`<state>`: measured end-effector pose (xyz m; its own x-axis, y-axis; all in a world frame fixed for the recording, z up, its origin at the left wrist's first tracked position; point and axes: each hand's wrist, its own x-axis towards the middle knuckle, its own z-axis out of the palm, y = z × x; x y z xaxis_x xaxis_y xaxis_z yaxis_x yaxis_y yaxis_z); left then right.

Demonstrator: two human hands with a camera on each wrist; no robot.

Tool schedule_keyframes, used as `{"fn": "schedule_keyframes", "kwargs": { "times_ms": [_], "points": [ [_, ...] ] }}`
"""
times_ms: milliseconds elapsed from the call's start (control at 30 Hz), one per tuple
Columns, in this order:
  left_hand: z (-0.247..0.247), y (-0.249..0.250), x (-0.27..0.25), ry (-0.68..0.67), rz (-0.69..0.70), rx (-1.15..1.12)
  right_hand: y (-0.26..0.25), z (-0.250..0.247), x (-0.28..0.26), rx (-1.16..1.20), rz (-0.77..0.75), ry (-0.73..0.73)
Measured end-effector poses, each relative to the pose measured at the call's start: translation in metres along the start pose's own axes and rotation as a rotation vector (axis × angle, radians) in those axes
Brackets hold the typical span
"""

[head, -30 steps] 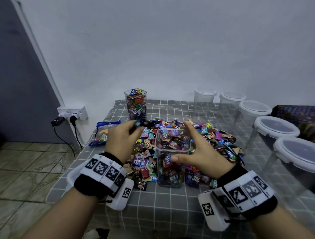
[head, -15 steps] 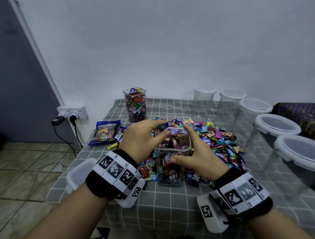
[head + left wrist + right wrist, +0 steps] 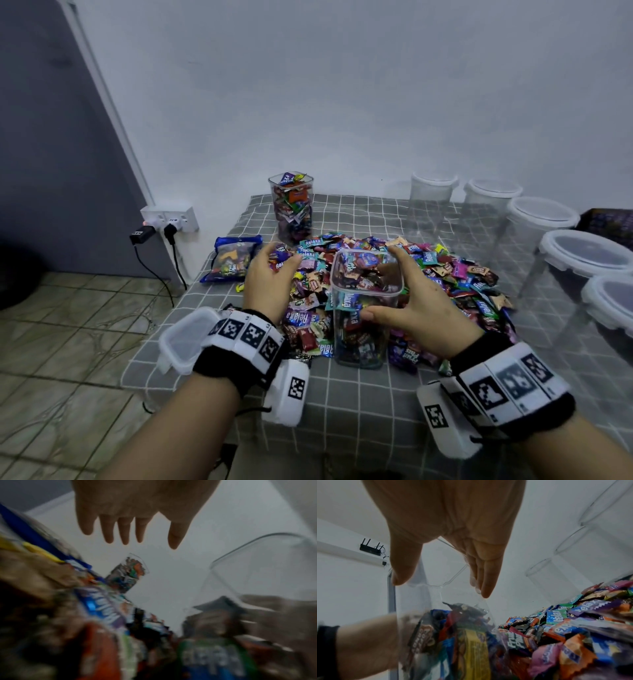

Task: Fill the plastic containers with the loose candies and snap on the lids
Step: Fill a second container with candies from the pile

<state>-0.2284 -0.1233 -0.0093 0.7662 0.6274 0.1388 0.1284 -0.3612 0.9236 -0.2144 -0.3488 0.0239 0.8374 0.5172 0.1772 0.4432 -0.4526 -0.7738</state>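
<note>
The right hand (image 3: 416, 308) grips the upright square container (image 3: 364, 308); the left hand (image 3: 270, 277), fingers spread and empty, hovers over wrapped candies (image 3: 455, 274) just left.

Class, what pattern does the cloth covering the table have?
The tablecloth is grey with a grid of thin white lines, clearest in the head view.
</note>
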Motion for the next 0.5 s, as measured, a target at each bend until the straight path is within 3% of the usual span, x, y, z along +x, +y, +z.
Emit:
{"fn": "schedule_keyframes", "kwargs": {
  "times_ms": [133, 300, 400, 500],
  "points": [
    [-0.003, -0.027, 0.019, -0.074, -0.239, 0.291, 0.001, 0.001, 0.0, -0.021, 0.002, 0.002],
    [0.001, -0.032, 0.028, -0.103, -0.434, 0.363, 0.0, 0.001, -0.002, -0.007, 0.015, 0.006],
    [0.005, -0.038, 0.033, -0.109, -0.457, 0.298, -0.001, 0.001, -0.003, -0.007, 0.015, 0.013],
    [0.011, -0.038, 0.033, -0.189, -0.35, 0.205, -0.002, 0.001, -0.003, -0.02, 0.021, 0.015]
  ]
}}
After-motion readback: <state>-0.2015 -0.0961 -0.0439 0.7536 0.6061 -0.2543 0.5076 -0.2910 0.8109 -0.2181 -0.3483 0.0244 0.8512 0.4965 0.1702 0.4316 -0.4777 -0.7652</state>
